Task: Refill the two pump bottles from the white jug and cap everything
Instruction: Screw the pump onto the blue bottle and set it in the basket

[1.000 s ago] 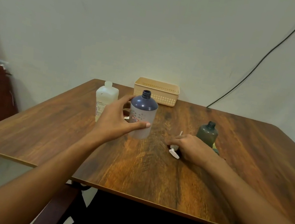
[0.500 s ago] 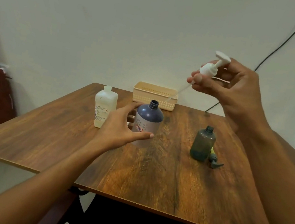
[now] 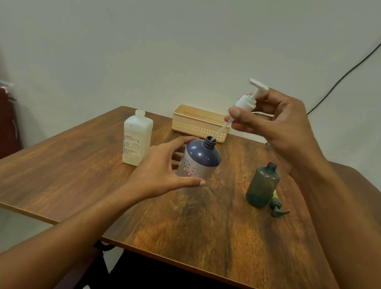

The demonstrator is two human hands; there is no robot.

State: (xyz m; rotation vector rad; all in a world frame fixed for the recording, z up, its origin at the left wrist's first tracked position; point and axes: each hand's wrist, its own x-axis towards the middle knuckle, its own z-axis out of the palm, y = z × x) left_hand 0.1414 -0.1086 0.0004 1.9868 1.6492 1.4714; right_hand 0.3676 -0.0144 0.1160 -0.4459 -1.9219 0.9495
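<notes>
On the wooden bench point(image 3: 53, 172), the white rectangular plastic jug point(image 3: 135, 144) stood leftmost. Fingers of your left hand point(image 3: 157, 171) clasped the uncapped dark-blue round plastic bottle point(image 3: 203, 158); fingers of your right hand point(image 3: 280, 129) pinched the white plastic pump head point(image 3: 247, 102) above it, tube tip at the neck.

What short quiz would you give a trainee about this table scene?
1. True or false: the white pump is screwed onto the blue bottle.
2. The left hand: A) hangs idle B) grips the blue bottle C) is out of view.
3. Fill in: the second pump lies on the table beside the ____ bottle.
Key: 1 false, the right hand holds it above, tube tip at the bottle's mouth; 2 B; 3 green bottle.
</notes>
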